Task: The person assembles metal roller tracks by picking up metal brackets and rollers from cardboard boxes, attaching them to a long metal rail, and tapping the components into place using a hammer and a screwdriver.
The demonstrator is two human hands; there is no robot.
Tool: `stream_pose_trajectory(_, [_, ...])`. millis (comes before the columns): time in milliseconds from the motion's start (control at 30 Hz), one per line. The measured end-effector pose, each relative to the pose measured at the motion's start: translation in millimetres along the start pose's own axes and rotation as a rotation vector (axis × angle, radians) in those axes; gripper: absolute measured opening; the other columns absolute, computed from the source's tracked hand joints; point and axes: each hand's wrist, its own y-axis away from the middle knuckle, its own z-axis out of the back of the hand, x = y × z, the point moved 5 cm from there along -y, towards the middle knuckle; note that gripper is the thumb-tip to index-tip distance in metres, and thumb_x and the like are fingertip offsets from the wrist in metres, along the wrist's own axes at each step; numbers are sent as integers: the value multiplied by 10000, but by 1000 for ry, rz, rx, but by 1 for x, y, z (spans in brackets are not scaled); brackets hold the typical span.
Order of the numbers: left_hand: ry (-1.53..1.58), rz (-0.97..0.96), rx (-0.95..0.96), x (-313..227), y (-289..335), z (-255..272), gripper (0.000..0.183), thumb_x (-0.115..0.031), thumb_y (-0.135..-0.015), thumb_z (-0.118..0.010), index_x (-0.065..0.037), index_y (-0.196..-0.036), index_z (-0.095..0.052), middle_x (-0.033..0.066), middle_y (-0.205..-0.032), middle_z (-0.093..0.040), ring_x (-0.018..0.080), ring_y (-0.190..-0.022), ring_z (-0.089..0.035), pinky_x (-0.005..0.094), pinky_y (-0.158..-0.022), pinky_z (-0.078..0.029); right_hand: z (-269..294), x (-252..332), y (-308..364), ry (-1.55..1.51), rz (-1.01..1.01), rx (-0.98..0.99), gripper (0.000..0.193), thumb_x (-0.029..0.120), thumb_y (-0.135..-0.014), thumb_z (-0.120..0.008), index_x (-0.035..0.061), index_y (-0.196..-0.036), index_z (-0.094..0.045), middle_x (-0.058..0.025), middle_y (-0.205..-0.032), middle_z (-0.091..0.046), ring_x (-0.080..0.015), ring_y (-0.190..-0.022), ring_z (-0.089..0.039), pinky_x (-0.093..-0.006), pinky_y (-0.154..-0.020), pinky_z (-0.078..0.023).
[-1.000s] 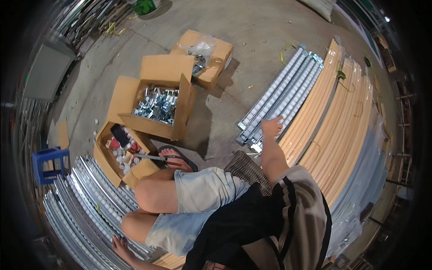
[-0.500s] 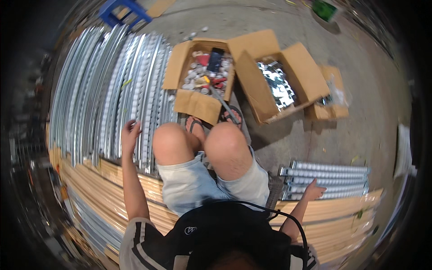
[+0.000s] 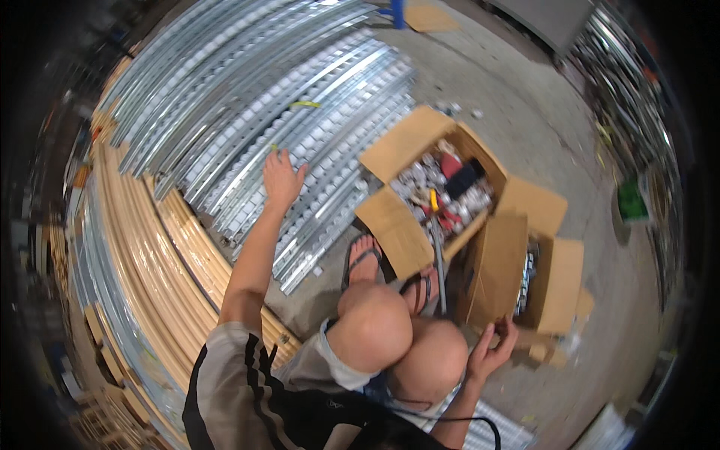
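Note:
My left hand (image 3: 283, 180) is over the metal roller tracks (image 3: 322, 142), fingers spread and nothing held. Whether its fingertips touch a track I cannot tell. These long silver channels, lined with white rollers, lie side by side. My right hand (image 3: 491, 351) is raised beside my knee, near the open cardboard box (image 3: 499, 266) of shiny metal pieces (image 3: 527, 277). Its fingers are loosely bent and apart, with nothing visible in them. Left of that box, another open cardboard box (image 3: 405, 232) holds white rollers (image 3: 420, 176), a dark flat object (image 3: 465, 178) and red-handled tools (image 3: 448, 219).
A grey metal bar (image 3: 439, 262) leans out of the roller box by my feet. Long tan wrapped bars (image 3: 142, 232) lie to my left. More roller tracks (image 3: 487, 427) are partly visible at the lower right. A green container (image 3: 632, 201) stands far right.
The view has swung left, and my body with it. My left hand has reached farther over the tracks. My right hand has left the short tracks at my right and come up beside my knee.

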Motion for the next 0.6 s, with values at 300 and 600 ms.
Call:
stream_pose_trajectory(300, [-360,-86,-496,91,-173,102,763,-482,-885,-719,18,-1408,-477,277,-1402,-490,445,-1279,-486,525,-1070,-402,-125,-28,-13,-146,-146,340,257,110,-953,-657,-67,-1138,-645,-139,-937,-646,-216,-817,-623,-336,-761,-516])
stream_pose_trajectory(600, [-360,58,-35,154,-236,109,731,-639,-882,-649,-13,-1251,-565,194,-1138,-635,364,-1064,-638,459,-878,-528,-144,-43,-5,-148,-293,433,274,170,-958,-664,-70,-1091,-661,-170,-953,-691,-238,-879,-663,-352,-813,-527])
